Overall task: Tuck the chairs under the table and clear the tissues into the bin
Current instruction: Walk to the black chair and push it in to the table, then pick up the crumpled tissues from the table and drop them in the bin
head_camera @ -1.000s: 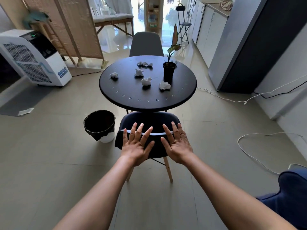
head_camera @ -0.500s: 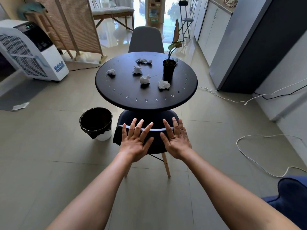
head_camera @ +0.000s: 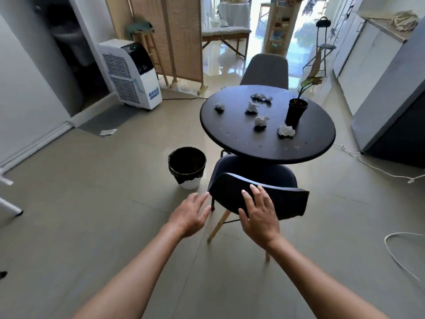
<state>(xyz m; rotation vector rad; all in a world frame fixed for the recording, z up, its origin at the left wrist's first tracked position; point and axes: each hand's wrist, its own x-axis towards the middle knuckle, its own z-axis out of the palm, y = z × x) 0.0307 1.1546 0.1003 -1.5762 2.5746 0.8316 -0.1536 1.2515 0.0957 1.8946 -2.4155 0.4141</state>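
A dark navy chair [head_camera: 282, 199] stands at the near side of the round black table [head_camera: 232, 127], its seat partly under the tabletop. My right hand [head_camera: 258, 215] lies flat and open on the chair's backrest. My left hand [head_camera: 190, 215] hovers open just left of the backrest, apart from it. A grey chair [head_camera: 264, 69] sits at the table's far side. Several crumpled white tissues lie on the tabletop, among them one tissue [head_camera: 285, 130] near the front and another tissue [head_camera: 261, 120] at the middle. A black-lined bin [head_camera: 186, 165] stands on the floor left of the chair.
A black potted plant [head_camera: 296, 111] stands on the table's right part. A white air cooler [head_camera: 131, 72] and a wooden screen [head_camera: 170, 35] are at the back left. White cords [head_camera: 395, 249] lie on the floor at right. A paper scrap [head_camera: 108, 132] lies on the floor left.
My view has swung to the left. My left hand has come off the backrest and now hangs beside it. The right hand stays on the backrest, and the chair's seat sits under the table's edge.
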